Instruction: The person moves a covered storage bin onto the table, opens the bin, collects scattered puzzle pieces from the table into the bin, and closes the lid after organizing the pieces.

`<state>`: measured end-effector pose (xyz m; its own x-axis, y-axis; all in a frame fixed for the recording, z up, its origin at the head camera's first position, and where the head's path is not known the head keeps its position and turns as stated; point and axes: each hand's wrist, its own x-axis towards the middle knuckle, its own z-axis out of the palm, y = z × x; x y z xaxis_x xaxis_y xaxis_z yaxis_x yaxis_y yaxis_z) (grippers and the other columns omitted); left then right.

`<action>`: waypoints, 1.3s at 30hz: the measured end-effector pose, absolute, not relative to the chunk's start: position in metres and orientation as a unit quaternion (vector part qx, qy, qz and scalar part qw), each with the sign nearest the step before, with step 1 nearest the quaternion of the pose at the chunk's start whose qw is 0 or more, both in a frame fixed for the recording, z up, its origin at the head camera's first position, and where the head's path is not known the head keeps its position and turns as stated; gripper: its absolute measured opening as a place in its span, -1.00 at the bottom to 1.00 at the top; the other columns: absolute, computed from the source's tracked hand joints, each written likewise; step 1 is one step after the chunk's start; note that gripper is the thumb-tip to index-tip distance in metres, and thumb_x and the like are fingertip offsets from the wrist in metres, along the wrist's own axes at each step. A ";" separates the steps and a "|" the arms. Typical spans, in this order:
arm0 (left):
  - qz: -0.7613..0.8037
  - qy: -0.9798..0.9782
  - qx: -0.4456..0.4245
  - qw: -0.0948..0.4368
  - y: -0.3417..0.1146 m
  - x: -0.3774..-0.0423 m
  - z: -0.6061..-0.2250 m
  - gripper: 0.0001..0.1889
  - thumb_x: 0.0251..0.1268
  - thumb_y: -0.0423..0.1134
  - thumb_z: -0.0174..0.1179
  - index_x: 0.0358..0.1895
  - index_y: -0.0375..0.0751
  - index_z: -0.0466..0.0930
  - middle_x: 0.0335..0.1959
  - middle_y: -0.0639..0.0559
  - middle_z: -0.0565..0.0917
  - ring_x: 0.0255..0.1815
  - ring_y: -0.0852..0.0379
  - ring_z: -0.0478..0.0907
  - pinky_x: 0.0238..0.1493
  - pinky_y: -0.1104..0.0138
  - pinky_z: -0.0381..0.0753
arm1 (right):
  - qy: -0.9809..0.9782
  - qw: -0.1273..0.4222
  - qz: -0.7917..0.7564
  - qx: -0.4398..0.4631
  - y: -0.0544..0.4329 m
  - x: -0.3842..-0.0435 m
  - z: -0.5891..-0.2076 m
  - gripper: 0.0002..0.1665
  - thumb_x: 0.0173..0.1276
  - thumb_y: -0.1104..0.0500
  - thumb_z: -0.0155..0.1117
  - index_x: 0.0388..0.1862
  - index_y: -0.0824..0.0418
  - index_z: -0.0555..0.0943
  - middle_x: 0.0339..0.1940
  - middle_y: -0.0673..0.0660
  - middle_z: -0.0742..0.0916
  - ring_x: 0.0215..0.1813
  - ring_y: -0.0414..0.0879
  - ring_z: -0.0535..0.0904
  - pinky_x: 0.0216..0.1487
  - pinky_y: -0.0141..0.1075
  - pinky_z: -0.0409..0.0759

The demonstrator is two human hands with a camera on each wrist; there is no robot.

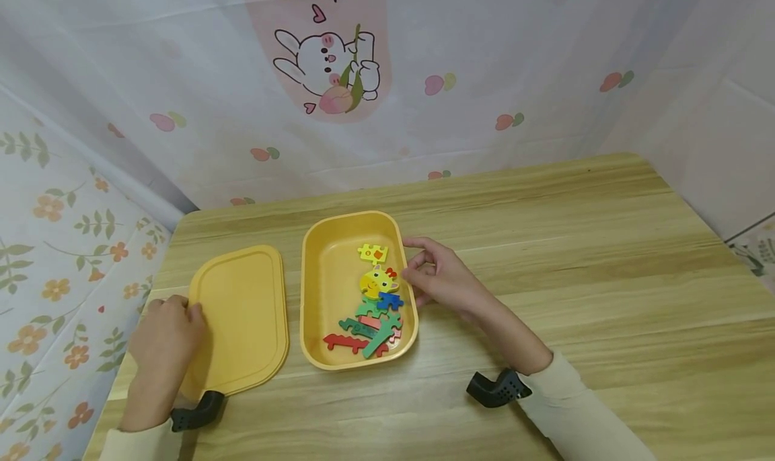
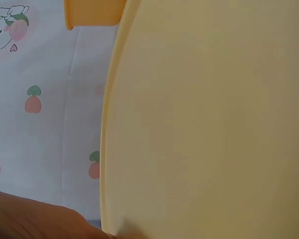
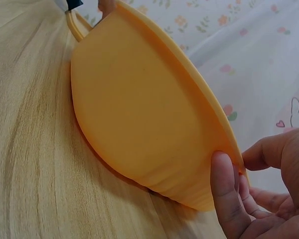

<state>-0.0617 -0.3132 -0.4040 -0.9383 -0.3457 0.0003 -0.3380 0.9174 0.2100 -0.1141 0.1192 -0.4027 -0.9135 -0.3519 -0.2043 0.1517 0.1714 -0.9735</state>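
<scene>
A yellow plastic box (image 1: pixel 329 279) sits on the table with colourful puzzle pieces inside. Among them are a yellow giraffe-face piece (image 1: pixel 377 282), a blue piece (image 1: pixel 390 301), a green piece (image 1: pixel 383 335) and a red strip (image 1: pixel 346 341). My right hand (image 1: pixel 445 276) grips the box's right wall, its thumb at the rim and fingers (image 3: pixel 223 186) against the outside. To the left of the box is its flat yellow lid (image 1: pixel 242 316). My left hand (image 1: pixel 169 336) holds the lid by its left edge; most of its fingers are hidden in the left wrist view.
The wood-grain table (image 1: pixel 575 259) stretches to the right of the box. A white printed curtain (image 1: pixel 454 97) hangs behind its far edge, and a flowered cloth (image 1: pixel 66 272) borders the left side. Black wrist mounts (image 1: pixel 499 388) are on both wrists.
</scene>
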 end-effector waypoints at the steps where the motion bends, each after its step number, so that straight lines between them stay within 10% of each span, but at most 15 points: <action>1: -0.105 -0.979 0.171 0.029 -0.314 -0.061 -0.405 -0.65 0.55 -0.21 0.04 -0.08 -0.48 0.69 -0.16 -0.57 0.60 -0.26 -0.50 0.62 -0.54 -0.14 0.52 | 0.741 0.196 -0.639 -0.069 0.119 -0.114 -0.403 -0.27 0.54 0.27 0.26 0.63 0.21 0.30 -0.06 0.23 0.64 -0.24 -0.04 0.76 -0.31 -0.17 0.83; 7: -0.122 -0.978 0.161 0.061 -0.317 -0.060 -0.407 -0.69 0.52 -0.21 0.16 -0.33 -0.33 0.79 -0.36 -0.40 0.70 -0.56 -0.14 0.59 -0.71 0.16 0.36 | 0.743 0.194 -0.637 -0.066 0.119 -0.113 -0.401 -0.27 0.54 0.28 0.26 0.63 0.20 0.31 -0.07 0.22 0.64 -0.25 -0.03 0.75 -0.32 -0.18 0.83; 34: -0.214 -0.968 0.108 -0.076 -0.348 -0.068 -0.396 -0.41 0.64 0.02 0.05 0.18 -0.58 0.63 0.03 -0.47 0.75 -0.13 -0.14 0.70 -0.33 0.35 0.53 | 0.737 0.202 -0.642 -0.062 0.118 -0.112 -0.400 -0.26 0.54 0.28 0.26 0.63 0.18 0.30 -0.04 0.23 0.63 -0.21 -0.02 0.75 -0.29 -0.12 0.84; 39: -0.312 -0.934 0.099 -0.143 -0.356 -0.069 -0.394 -0.29 0.71 0.06 -0.03 0.34 -0.71 0.43 0.16 -0.53 0.68 -0.21 0.27 0.68 -0.27 0.38 0.74 | 0.737 0.202 -0.642 -0.061 0.118 -0.112 -0.400 -0.27 0.54 0.28 0.26 0.63 0.18 0.30 -0.04 0.23 0.62 -0.21 -0.03 0.75 -0.29 -0.12 0.84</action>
